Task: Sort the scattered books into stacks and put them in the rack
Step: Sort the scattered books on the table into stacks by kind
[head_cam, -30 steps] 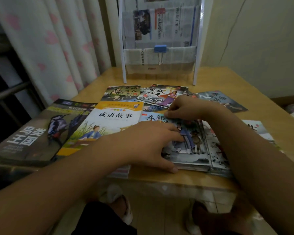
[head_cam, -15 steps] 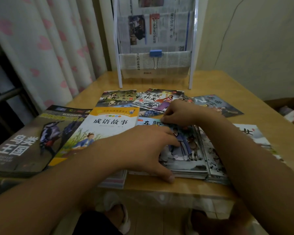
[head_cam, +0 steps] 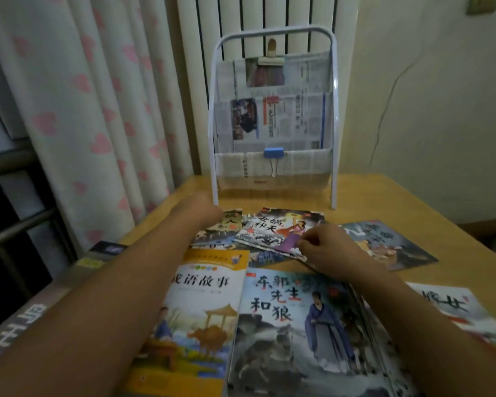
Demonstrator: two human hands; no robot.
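Thin picture books lie scattered on the wooden table point(head_cam: 355, 193). My right hand point(head_cam: 324, 249) pinches the near right corner of a book with a purple-robed woman on its cover point(head_cam: 278, 227). My left hand point(head_cam: 202, 212) is blurred and reaches over the far-left book point(head_cam: 226, 227); its fingers cannot be made out. Close to me lies a stack topped by a blue-robed man's cover point(head_cam: 292, 325), with an orange-topped book point(head_cam: 201, 305) to its left. The white wire rack point(head_cam: 334, 110), lined with newspaper, stands at the table's far edge.
A large dark book point(head_cam: 26, 322) lies at the near left. Another thin book point(head_cam: 390, 245) sits at the far right and one more point(head_cam: 455, 310) at the near right. A blue binder clip point(head_cam: 273, 153) hangs on the rack's lowest pocket. Curtains hang to the left.
Both hands left the near stack and moved to the far books. The right hand now pinches the woman-cover book. The camera tilted up, showing the whole rack.
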